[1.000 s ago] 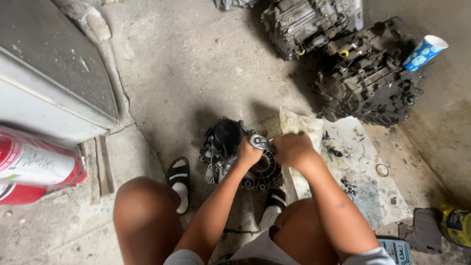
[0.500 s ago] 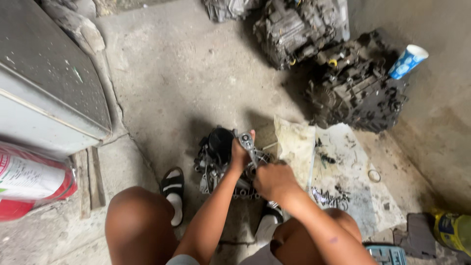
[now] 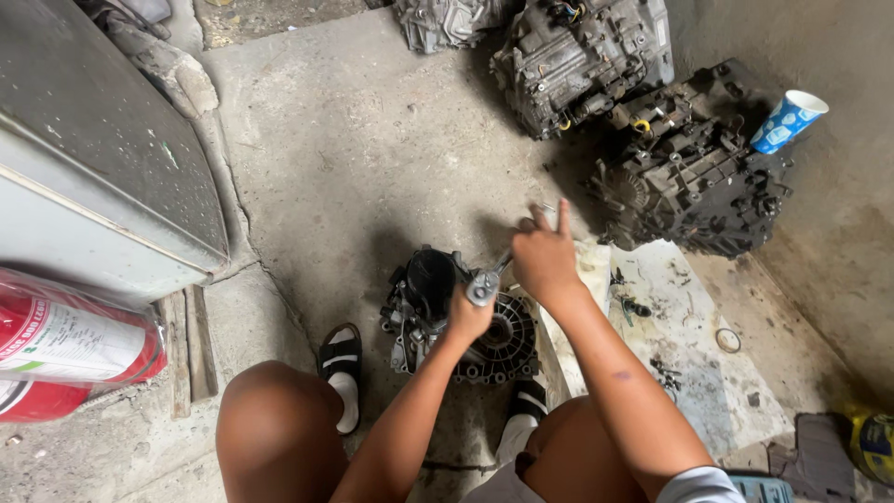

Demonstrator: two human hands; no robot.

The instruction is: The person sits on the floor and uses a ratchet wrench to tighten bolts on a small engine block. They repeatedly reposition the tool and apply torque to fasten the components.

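Hands are meeting over one alternator (image 3: pixel 466 317) sitting on the floor (image 3: pixel 372 158) between two sandalled feet. Left hand (image 3: pixel 468 317) is closing round the ratchet (image 3: pixel 507 265) head, pressing it onto the alternator; right hand (image 3: pixel 543 256) is gripping the handle, two fingers sticking out straight. Bare concrete is lying open ahead and leftward. A cabinet (image 3: pixel 102 168) edge is bounding the left; three gearboxes (image 3: pixel 689 172) are crowding the far right corner, one cup (image 3: pixel 788 121) perching there. One stained sheet (image 3: pixel 698 345) is lying just right.
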